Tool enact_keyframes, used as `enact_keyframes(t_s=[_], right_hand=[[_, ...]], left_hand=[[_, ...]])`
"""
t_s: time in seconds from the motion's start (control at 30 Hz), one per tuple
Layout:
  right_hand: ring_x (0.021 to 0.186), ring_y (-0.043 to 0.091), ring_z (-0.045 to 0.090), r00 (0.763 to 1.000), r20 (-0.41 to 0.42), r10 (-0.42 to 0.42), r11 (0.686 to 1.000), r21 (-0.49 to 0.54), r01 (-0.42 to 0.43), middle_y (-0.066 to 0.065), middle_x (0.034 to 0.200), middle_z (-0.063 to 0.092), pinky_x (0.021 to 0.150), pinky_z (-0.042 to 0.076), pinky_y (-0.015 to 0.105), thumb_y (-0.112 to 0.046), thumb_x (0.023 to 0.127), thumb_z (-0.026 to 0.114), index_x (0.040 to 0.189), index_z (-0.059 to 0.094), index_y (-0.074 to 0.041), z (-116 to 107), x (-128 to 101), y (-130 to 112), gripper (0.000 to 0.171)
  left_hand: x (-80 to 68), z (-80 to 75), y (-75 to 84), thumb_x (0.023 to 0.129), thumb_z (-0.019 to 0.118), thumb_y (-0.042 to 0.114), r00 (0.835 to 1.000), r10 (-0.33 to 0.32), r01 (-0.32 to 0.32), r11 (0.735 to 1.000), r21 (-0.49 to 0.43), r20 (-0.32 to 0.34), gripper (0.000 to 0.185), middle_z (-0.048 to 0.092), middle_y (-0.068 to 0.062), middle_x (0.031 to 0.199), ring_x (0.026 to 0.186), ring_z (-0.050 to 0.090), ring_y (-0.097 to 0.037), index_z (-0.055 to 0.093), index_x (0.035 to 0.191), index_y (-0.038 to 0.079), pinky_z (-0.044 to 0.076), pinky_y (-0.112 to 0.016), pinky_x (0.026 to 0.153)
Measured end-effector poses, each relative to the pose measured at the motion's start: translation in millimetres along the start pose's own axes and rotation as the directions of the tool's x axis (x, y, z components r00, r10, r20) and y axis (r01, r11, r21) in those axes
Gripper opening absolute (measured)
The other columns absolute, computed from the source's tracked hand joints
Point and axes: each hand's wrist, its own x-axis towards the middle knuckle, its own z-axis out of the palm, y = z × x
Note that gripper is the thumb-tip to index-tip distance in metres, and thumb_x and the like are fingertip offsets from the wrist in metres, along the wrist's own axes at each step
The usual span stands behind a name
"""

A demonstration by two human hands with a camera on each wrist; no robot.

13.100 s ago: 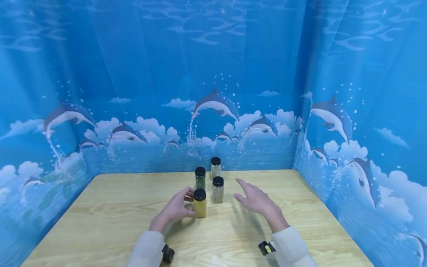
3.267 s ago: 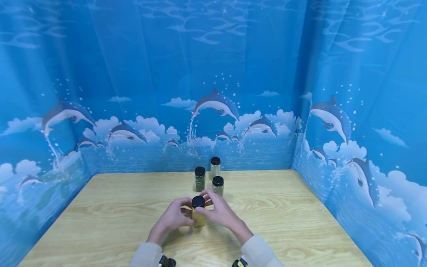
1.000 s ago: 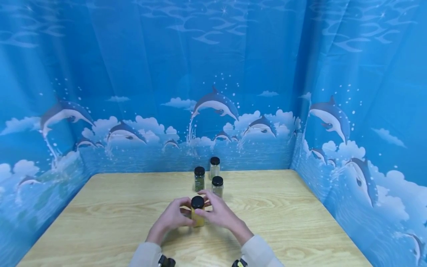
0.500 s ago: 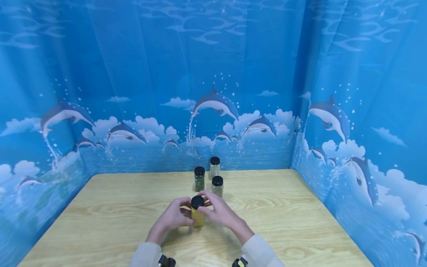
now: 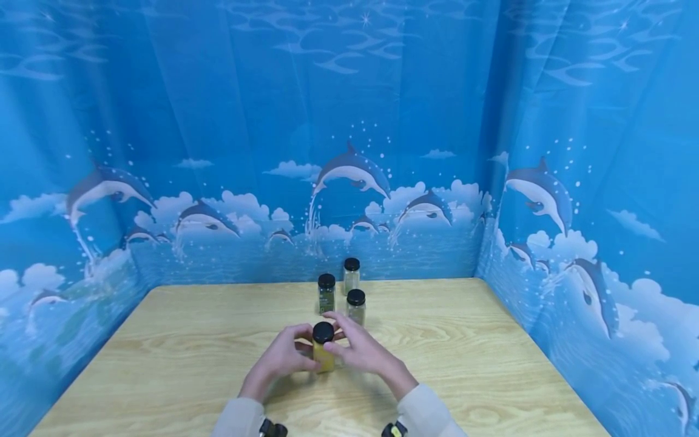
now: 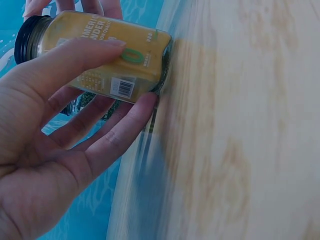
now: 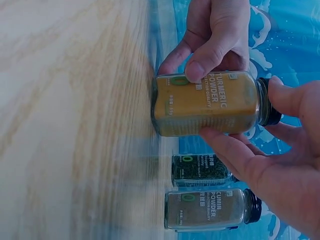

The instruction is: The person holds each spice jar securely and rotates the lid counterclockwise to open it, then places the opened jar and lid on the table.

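Note:
A glass jar of turmeric powder (image 5: 323, 359) with a black lid (image 7: 271, 119) stands upright on the wooden table, between both hands. My left hand (image 5: 285, 352) grips its body from the left, thumb across the label and fingers behind, as the left wrist view shows. From the right, my right hand (image 5: 361, 348) has its thumb at the lid, while its fingers touch the jar's far side lower down. Behind stand a cumin powder jar (image 7: 205, 207), partly hidden by my right hand in the head view, and a jar of chopped green herb (image 5: 326, 296).
One more black-lidded jar (image 5: 352, 279) with pale contents stands farthest back, near the table's rear edge. A blue curtain (image 5: 246, 152) printed with dolphins hangs behind and along both sides of the wooden table (image 5: 180, 346).
Since the oldest frame, the turmeric jar has come slightly nearer and my right hand has moved in to it. Over the last second only my right thumb has shifted a little at the lid.

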Motion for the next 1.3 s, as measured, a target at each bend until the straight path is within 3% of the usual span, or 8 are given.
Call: enact_keyframes(t_s=[0.17,0.37,0.6,0.93,1.1,1.3], right_hand=[[0.122,0.029,0.064,1.0,-0.007,0.012,1.0,0.026,-0.011,0.012,0.132,0.062,0.101,0.059,0.033,-0.03,0.102,0.064,0.151,0.043,-0.013,1.1,1.2,0.8,0.057],[0.12,0.029,0.065,0.999,-0.03,0.01,0.999,0.052,-0.008,0.011,0.129,0.063,0.099,0.061,0.037,-0.029,0.101,0.066,0.145,0.047,-0.009,1.9,4.5,-0.2,0.052],[0.118,0.028,0.066,0.998,-0.054,0.02,0.998,0.061,-0.016,0.009,0.126,0.065,0.101,0.06,0.042,-0.029,0.1,0.068,0.136,0.052,-0.015,3.6,4.1,0.0,0.042],[0.119,0.029,0.066,0.997,-0.039,-0.072,0.997,0.0,0.072,0.008,0.13,0.064,0.103,0.059,0.038,-0.013,0.102,0.061,0.14,0.054,-0.012,3.3,1.5,1.4,0.038],[0.118,0.03,0.066,0.998,-0.034,-0.054,0.999,0.003,0.054,0.011,0.13,0.063,0.104,0.059,0.043,-0.015,0.102,0.061,0.148,0.048,-0.012,2.7,0.6,1.6,0.048],[0.117,0.031,0.066,0.999,-0.041,0.016,0.999,0.046,-0.014,0.015,0.129,0.063,0.097,0.062,0.042,-0.029,0.099,0.069,0.15,0.045,-0.011,3.6,1.4,1.4,0.06]], left_hand=[[-0.7,-0.3,-0.2,0.068,0.087,-0.003,1.0,0.003,-0.003,1.0,-0.004,0.001,0.049,0.069,-0.015,0.119,0.106,0.071,-0.027,0.069,0.113,0.005,0.062,-0.046,0.098],[1.2,-2.0,-0.7,0.068,0.087,-0.002,1.0,0.005,-0.005,1.0,-0.009,0.001,0.05,0.069,-0.014,0.119,0.106,0.071,-0.026,0.069,0.113,0.006,0.062,-0.044,0.097],[0.3,-0.9,0.8,0.067,0.088,-0.002,1.0,-0.001,0.001,1.0,0.003,-0.005,0.048,0.069,-0.014,0.117,0.105,0.071,-0.026,0.069,0.111,0.005,0.062,-0.044,0.098],[0.2,0.9,-0.7,0.067,0.087,-0.004,1.0,-0.003,0.003,1.0,-0.005,0.005,0.05,0.07,-0.014,0.117,0.106,0.072,-0.029,0.069,0.113,0.004,0.062,-0.046,0.097],[-0.2,0.7,-1.1,0.066,0.087,-0.004,1.0,0.011,-0.011,1.0,-0.006,0.004,0.05,0.07,-0.014,0.116,0.105,0.071,-0.029,0.069,0.112,0.004,0.062,-0.046,0.096],[-0.3,0.3,-1.3,0.066,0.088,-0.003,1.0,-0.003,0.003,1.0,0.005,-0.007,0.051,0.07,-0.013,0.117,0.106,0.071,-0.028,0.069,0.113,0.006,0.062,-0.045,0.097]])
